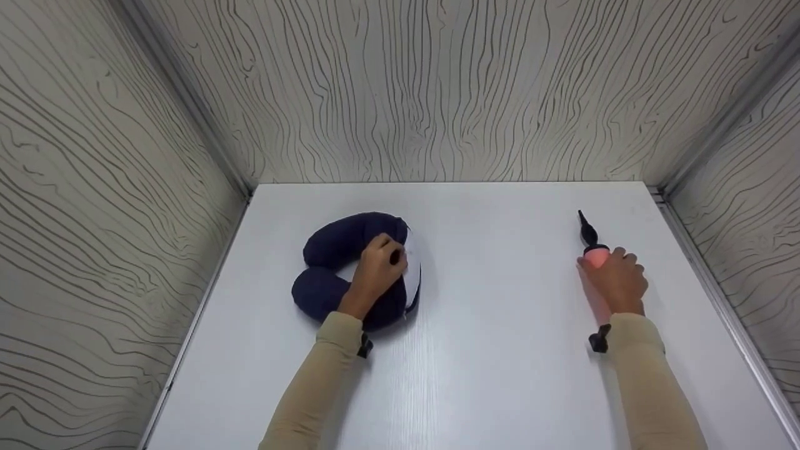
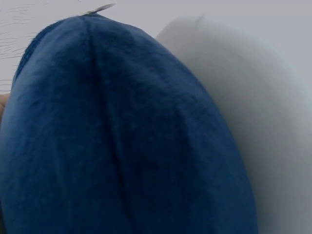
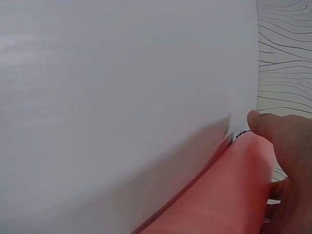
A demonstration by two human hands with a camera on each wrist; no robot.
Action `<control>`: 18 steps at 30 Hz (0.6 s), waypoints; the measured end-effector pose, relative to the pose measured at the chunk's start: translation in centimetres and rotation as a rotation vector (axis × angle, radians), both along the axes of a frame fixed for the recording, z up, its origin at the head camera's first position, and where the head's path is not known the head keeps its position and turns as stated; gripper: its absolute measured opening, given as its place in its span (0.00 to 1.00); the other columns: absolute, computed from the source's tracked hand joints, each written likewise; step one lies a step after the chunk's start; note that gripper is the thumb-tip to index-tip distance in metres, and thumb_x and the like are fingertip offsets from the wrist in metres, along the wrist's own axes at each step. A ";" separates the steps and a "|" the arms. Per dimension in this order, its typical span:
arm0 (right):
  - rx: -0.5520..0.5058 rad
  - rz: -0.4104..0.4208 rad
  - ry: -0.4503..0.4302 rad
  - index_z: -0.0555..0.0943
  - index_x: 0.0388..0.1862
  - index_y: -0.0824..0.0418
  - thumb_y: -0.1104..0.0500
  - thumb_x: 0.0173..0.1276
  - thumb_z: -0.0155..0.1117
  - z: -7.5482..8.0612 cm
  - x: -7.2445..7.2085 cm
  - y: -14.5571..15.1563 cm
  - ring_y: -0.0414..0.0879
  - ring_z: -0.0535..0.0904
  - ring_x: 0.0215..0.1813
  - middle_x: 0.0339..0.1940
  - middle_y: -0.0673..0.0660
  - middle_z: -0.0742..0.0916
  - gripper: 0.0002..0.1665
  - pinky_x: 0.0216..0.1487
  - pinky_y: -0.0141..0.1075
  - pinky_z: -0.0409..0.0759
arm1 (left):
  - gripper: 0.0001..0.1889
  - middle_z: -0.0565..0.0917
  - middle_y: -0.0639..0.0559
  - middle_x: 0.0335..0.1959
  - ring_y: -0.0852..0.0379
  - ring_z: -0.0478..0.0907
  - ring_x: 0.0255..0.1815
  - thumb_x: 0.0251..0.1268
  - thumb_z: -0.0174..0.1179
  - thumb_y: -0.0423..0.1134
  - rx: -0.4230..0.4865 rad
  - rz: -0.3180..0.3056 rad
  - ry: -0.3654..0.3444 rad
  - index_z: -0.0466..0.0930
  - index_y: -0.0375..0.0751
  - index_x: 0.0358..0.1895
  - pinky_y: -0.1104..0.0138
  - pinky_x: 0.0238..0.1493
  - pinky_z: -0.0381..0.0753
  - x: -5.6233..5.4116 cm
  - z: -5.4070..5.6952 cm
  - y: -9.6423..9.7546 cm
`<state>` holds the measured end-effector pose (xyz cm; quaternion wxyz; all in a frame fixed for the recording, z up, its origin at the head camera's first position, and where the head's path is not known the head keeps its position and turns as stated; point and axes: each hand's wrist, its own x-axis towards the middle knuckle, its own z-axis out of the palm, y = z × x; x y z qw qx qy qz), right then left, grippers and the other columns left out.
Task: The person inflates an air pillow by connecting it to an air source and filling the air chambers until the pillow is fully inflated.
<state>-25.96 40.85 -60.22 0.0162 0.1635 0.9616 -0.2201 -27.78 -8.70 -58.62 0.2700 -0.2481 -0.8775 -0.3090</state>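
Observation:
A navy U-shaped neck pillow (image 1: pixel 337 240) lies on the left of the white table, its opening facing left and a white panel (image 1: pixel 412 269) along its right side. My left hand (image 1: pixel 377 269) is over the pillow's right part, thumb and fingers curled together, pinching it. In the left wrist view the blue pillow (image 2: pixel 126 122) fills most of the picture, and a small tag (image 2: pixel 102 9) sticks out at its top. To the right, my right hand (image 1: pixel 615 281) grips a pink balloon pump (image 1: pixel 597 256) with a black nozzle (image 1: pixel 587 231) pointing away from me.
A white tabletop (image 1: pixel 500 300) stretches between the two hands. Wood-grain patterned walls (image 1: pixel 437 94) stand behind it and on both sides, with metal rails (image 1: pixel 719 300) along the table's side edges.

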 end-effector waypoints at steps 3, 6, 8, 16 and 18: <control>0.040 0.006 0.013 0.57 0.74 0.87 0.34 0.80 0.55 0.7 -0.1 -0.3 0.82 0.69 0.61 0.63 0.88 0.69 0.57 0.58 0.73 0.79 | 0.03 0.82 0.43 0.36 0.49 0.82 0.36 0.64 0.70 0.29 0.003 -0.006 0.000 0.88 0.30 0.35 0.61 0.38 0.88 0.0 -0.1 0.0; 0.078 0.018 0.028 0.57 0.74 0.87 0.35 0.80 0.55 1.5 -0.3 -0.7 0.82 0.69 0.62 0.65 0.89 0.68 0.56 0.58 0.73 0.79 | 0.02 0.82 0.43 0.36 0.49 0.82 0.36 0.64 0.70 0.28 0.013 -0.003 -0.005 0.88 0.31 0.36 0.61 0.38 0.88 -0.1 -0.1 0.1; 0.097 0.032 0.053 0.58 0.73 0.87 0.37 0.80 0.56 2.0 -0.4 -1.1 0.83 0.68 0.63 0.66 0.89 0.68 0.54 0.59 0.73 0.78 | 0.02 0.82 0.43 0.36 0.49 0.82 0.36 0.62 0.71 0.27 0.013 0.003 -0.014 0.89 0.32 0.36 0.61 0.38 0.88 -0.1 -0.1 0.2; 0.089 0.047 0.365 0.73 0.65 0.81 0.50 0.78 0.64 3.4 -0.7 -3.8 0.79 0.74 0.60 0.60 0.83 0.78 0.35 0.59 0.71 0.77 | 0.02 0.84 0.43 0.39 0.49 0.84 0.40 0.65 0.70 0.28 -0.022 0.023 -0.079 0.89 0.34 0.39 0.62 0.42 0.90 0.2 0.1 0.5; 0.062 0.054 0.427 0.76 0.63 0.80 0.52 0.79 0.65 3.9 -0.9 -4.9 0.77 0.75 0.58 0.57 0.80 0.80 0.31 0.57 0.70 0.78 | 0.03 0.85 0.43 0.39 0.49 0.85 0.41 0.65 0.71 0.28 -0.026 0.023 -0.080 0.89 0.34 0.39 0.62 0.42 0.90 0.3 0.2 0.6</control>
